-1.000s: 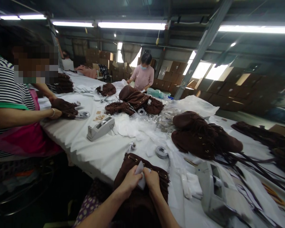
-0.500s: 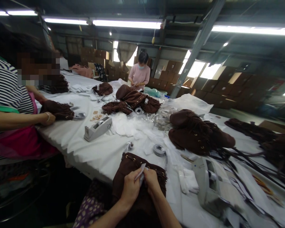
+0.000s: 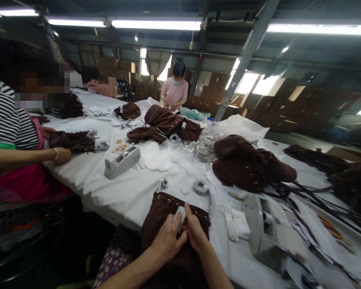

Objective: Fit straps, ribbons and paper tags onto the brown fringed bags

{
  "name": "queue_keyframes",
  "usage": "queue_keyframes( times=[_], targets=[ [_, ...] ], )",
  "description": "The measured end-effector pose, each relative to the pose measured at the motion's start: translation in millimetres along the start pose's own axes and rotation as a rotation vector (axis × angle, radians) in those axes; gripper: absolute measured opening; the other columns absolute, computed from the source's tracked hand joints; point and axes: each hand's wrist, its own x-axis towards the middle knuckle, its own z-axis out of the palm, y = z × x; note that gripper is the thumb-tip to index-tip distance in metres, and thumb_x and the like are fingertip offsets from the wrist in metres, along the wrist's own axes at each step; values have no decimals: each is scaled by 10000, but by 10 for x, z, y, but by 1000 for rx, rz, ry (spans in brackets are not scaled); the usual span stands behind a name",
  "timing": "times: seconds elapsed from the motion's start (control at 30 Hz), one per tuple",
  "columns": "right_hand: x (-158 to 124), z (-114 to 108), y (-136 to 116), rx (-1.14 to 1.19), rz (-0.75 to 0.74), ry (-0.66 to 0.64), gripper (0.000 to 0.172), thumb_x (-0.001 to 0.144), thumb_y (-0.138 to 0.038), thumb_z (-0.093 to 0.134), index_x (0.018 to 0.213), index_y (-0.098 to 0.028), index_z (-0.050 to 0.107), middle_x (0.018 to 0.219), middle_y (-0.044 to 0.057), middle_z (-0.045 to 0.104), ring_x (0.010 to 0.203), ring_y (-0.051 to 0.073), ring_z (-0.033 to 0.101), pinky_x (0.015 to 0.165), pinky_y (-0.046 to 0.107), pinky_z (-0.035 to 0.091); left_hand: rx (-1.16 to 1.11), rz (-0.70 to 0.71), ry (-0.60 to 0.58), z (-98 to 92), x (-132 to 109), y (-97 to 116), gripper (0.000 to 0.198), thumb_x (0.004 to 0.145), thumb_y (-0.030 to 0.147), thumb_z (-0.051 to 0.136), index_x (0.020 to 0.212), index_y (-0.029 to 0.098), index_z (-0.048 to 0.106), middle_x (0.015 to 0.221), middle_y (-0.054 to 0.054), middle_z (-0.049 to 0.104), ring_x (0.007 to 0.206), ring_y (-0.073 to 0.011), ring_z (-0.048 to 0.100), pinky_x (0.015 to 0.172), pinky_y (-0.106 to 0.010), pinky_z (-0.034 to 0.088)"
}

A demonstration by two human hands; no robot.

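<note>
A dark brown bag with gold eyelets lies at the table's near edge and over the lap. Above its front, my left hand is closed on a small white wrapped piece. My right hand presses against the same piece from the right, fingers closed round it. What lies between the palms is hidden. Just beyond the bag's top edge sits a wrapped coil of strap, and a second wrapped end is at its left corner.
Tape dispensers stand left and right. Brown bags are piled at right, more at centre. White tissue lies between. A person in stripes works at left; another person stands beyond the table.
Both hands have shifted round the white piece; my left fingers now wrap over its lower part and my right fingers stand straighter. The view has moved slightly.
</note>
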Motion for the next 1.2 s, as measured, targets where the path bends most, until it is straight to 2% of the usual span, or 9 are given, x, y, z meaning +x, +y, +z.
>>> queue_keyframes(
  times=[0.13,0.23,0.3,0.43,0.8,0.9,1.03,1.1,1.2],
  targets=[
    [-32,-19,64,-15,-94,-57,483,602,-577,734,622,-161,491,451,-65,442,377,41,350,355,166,231,-221,-121,82,-76,83,29,430,816,419,547,1174,185,597,969,-117,641,943,-259,605,882,-346,449],
    [-22,-32,123,-26,-97,-61,496,618,-612,702,630,-162,496,411,-69,432,332,41,329,328,171,177,-486,-431,75,-77,160,4,475,810,558,491,1008,136,582,755,-88,656,659,-215,621,605,-311,482],
    [-13,-41,151,-34,-109,-64,505,619,-627,694,634,-159,503,392,-73,425,312,38,316,321,171,167,-630,-530,-27,-63,200,-3,518,756,627,524,872,124,571,674,-75,635,508,-164,561,455,-253,397],
    [-6,-76,166,-50,-120,-76,533,621,-663,671,601,-166,480,372,-67,426,298,36,320,316,170,146,-818,-580,-162,-59,223,34,498,679,608,619,722,113,579,593,-43,588,438,-96,483,402,-196,299],
    [-188,-86,132,-233,-190,65,596,697,-748,512,546,-172,514,396,-16,494,298,66,364,328,195,228,-792,-564,18,53,127,-47,405,677,521,643,614,134,545,488,12,510,372,-61,381,370,-182,257],
    [-444,-582,-82,-352,-346,342,534,727,-670,552,638,-147,617,484,0,556,417,98,463,428,213,331,-759,-533,18,95,93,-165,438,684,557,647,606,141,537,508,14,521,383,-70,394,375,-192,281],
    [-890,-1694,-444,-476,-478,1060,576,784,-620,451,897,-108,691,817,94,697,827,229,604,674,269,438,-746,-523,-18,99,66,-230,456,661,580,667,611,143,547,529,12,531,405,-86,418,381,-204,306],
    [-1008,-2169,-574,-474,-366,1138,588,755,-606,464,899,-89,703,877,125,707,944,276,597,736,297,442,-746,-518,-20,85,51,-209,453,661,576,672,611,142,550,531,13,527,417,-86,417,388,-203,315],
    [-996,-2533,-660,-459,-265,1040,508,692,-569,534,697,-94,717,763,139,710,886,286,628,745,317,448,-750,-512,-28,75,34,-179,449,660,571,679,617,142,555,533,13,524,430,-88,413,395,-202,324]
  ],
)
